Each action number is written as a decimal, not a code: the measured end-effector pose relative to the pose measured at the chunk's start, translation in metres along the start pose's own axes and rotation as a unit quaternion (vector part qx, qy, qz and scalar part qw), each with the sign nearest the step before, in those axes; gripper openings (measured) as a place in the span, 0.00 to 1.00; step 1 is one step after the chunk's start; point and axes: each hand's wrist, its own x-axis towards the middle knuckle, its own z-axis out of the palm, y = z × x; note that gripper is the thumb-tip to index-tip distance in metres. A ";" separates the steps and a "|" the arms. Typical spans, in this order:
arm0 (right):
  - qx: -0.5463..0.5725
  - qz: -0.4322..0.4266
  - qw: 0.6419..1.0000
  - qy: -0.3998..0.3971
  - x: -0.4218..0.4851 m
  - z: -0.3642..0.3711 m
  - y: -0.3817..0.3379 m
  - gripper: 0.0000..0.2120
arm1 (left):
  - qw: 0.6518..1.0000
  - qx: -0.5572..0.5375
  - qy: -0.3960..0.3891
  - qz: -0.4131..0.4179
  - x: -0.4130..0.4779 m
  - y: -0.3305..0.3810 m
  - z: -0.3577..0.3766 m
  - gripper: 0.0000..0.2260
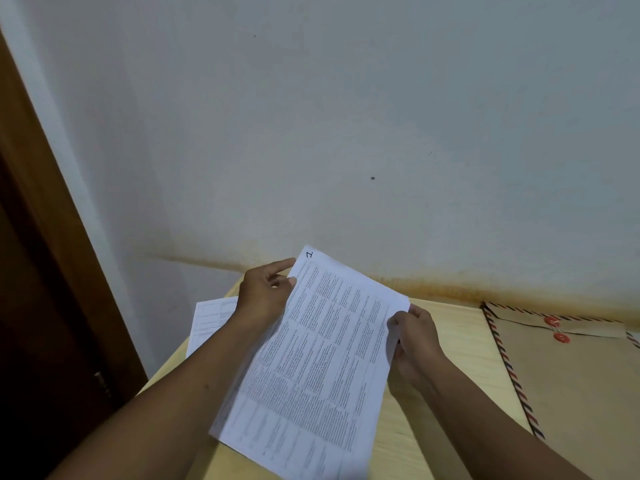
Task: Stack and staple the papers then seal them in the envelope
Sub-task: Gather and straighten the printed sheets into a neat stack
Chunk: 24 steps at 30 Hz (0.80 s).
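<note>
Above the yellow table point(446, 344) | printed papers point(311, 358) lying lifted, long axis tilting far-right | left hand point(265, 296) pinching far-left edge | right hand point(414, 336) gripping right edge | envelope point(581, 375) lying well right.

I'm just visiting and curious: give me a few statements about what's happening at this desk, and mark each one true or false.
1. Both hands hold the printed papers. True: the left hand grips the left edge and the right hand grips the right edge.
2. The envelope lies left of the papers. False: the brown envelope lies on the right side of the table.
3. Another printed sheet lies on the table beyond the left forearm. True.
4. A stapler sits beside the envelope. False: no stapler is in view.
5. The held page has a handwritten mark at its top corner. True.
</note>
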 end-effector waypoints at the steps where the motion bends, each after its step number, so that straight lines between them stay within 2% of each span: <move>1: 0.010 0.003 1.000 0.000 -0.002 0.001 0.000 0.16 | 1.000 -0.002 0.000 0.002 -0.001 0.000 0.001 0.15; 3: 0.017 0.003 1.000 0.000 -0.005 0.002 0.000 0.15 | 1.000 0.009 -0.013 0.007 -0.001 0.000 0.002 0.16; 6: -0.008 -0.009 1.000 0.011 -0.004 0.000 0.001 0.18 | 0.999 0.035 -0.030 0.015 -0.001 0.000 0.002 0.17; 9: -0.059 -0.018 0.998 0.023 -0.003 0.001 0.001 0.19 | 0.998 0.043 -0.022 0.028 0.000 -0.001 0.003 0.17; 16: -0.057 -0.027 0.998 0.020 -0.006 0.003 0.003 0.21 | 0.999 0.019 -0.014 0.031 -0.001 -0.003 0.004 0.17; 21: -0.121 -0.105 0.987 0.008 -0.005 0.002 0.005 0.26 | 1.000 0.003 0.000 0.025 -0.002 -0.001 0.004 0.17; 24: -0.154 -0.144 0.977 0.007 -0.002 -0.001 0.003 0.21 | 1.000 -0.001 0.000 0.025 -0.003 0.000 0.003 0.16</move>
